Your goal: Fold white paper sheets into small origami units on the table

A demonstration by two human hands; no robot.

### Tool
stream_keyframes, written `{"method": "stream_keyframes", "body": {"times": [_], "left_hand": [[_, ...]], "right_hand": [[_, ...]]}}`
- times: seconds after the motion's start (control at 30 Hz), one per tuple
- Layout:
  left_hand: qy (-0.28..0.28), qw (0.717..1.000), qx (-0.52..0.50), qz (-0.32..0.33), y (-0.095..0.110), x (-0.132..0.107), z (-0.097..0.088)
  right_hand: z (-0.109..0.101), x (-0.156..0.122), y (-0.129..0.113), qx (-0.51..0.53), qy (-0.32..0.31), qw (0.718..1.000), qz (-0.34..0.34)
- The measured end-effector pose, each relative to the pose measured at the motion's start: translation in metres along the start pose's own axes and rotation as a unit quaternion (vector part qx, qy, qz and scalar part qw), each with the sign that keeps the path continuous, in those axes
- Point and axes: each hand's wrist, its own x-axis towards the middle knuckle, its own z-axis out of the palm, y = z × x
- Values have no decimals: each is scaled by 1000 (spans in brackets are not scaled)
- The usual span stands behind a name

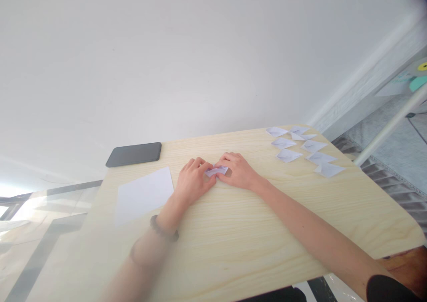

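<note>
A small folded piece of white paper (216,171) lies on the pale wooden table (267,231) between my two hands. My left hand (193,180) has curled fingers pinching the paper's left end. My right hand (235,169) presses its fingertips on the right end. A dark bead bracelet (163,231) is on my left wrist. Both hands rest on the tabletop near its far middle.
A flat white sheet (144,194) lies left of my hands. A dark phone (134,154) sits at the far left edge. Several folded paper pieces (305,148) are spread at the far right corner. A white wall stands behind the table, and the floor drops off at right.
</note>
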Motion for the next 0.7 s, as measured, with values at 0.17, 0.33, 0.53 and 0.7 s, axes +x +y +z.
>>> {"method": "stream_keyframes", "body": {"times": [0.17,0.33,0.53,0.7], "left_hand": [[4,1000,-6,3,-2,-1,1],[2,1000,8,-3,-1,1,2],[3,1000,-6,-18,-2,3,2],[21,997,-61,-53,-10,3,4]], "right_hand": [[-1,0,0,-5,1,1000,-2],[1,0,-1,-14,4,1000,2],[-5,0,2,19,1,1000,-4],[-19,-1,14,121,-28,992,-4]]}}
